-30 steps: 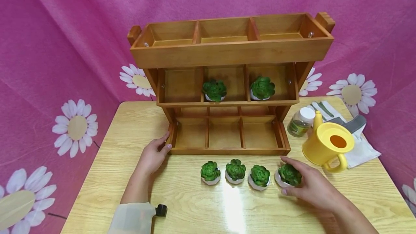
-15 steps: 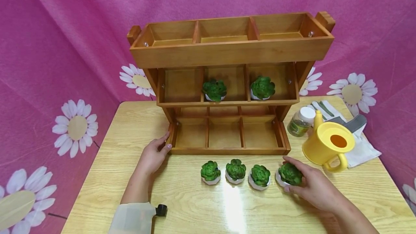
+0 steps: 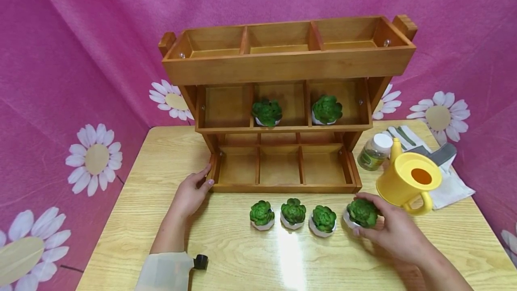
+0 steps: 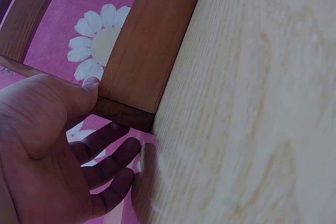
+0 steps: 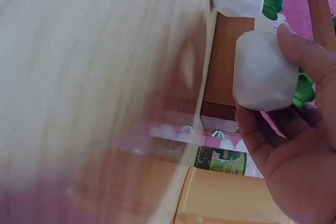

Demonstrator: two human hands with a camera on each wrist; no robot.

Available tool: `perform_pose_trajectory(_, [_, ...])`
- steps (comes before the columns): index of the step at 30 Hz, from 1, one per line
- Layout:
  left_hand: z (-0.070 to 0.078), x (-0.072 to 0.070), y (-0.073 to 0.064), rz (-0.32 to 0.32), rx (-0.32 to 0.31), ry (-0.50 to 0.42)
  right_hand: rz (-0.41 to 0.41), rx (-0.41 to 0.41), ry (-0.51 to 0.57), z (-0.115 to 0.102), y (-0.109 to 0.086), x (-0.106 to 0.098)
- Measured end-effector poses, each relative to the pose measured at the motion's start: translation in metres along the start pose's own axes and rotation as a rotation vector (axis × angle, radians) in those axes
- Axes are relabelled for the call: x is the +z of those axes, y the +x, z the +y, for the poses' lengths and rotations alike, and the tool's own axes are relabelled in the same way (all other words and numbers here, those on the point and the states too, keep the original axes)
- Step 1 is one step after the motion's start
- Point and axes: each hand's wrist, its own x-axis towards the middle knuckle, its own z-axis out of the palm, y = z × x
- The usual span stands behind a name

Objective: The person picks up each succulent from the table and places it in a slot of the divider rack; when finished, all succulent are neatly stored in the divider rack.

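Observation:
My right hand holds a small potted succulent between thumb and fingers. Its white faceted pot is off the table in the right wrist view, and slightly tilted. To its left, three more succulents stand in a row on the table. My left hand touches the lower left corner of a three-tier wooden shelf. In the left wrist view its thumb lies against the board's edge and the other fingers are loosely bent. One succulent sits in the middle tier's centre compartment, another in its right one.
Right of the shelf stand a lidded jar and a yellow watering can. Gloves lie behind the can. A pink flowered cloth hangs around the table.
My right hand has closed around the rightmost succulent and raised it slightly. The left hand and the shelf stay where they were.

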Motion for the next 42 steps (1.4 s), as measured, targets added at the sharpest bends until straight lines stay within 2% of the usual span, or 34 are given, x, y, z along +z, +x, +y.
perform_pose_trajectory(5, [0.000, 0.000, 0.000, 0.006, 0.002, 0.003, 0.018, 0.045, 0.014, -0.006, 0.002, -0.004])
perform_pose_trajectory(15, [0.001, 0.001, 0.002, 0.008, 0.005, 0.003, 0.062, 0.073, 0.013, -0.016, 0.008, -0.006])
perform_pose_trajectory(27, [0.001, 0.001, 0.000, 0.004, -0.009, 0.003, 0.076, 0.079, 0.033, -0.036, 0.022, -0.006])
perform_pose_trajectory(34, [0.001, 0.001, 0.000, 0.010, 0.014, 0.011, 0.076, 0.057, 0.081, -0.049, 0.033, 0.000])
perform_pose_trajectory(42, [0.001, 0.001, 0.000, 0.021, 0.026, 0.021, 0.036, 0.028, 0.135, -0.061, 0.049, 0.006])
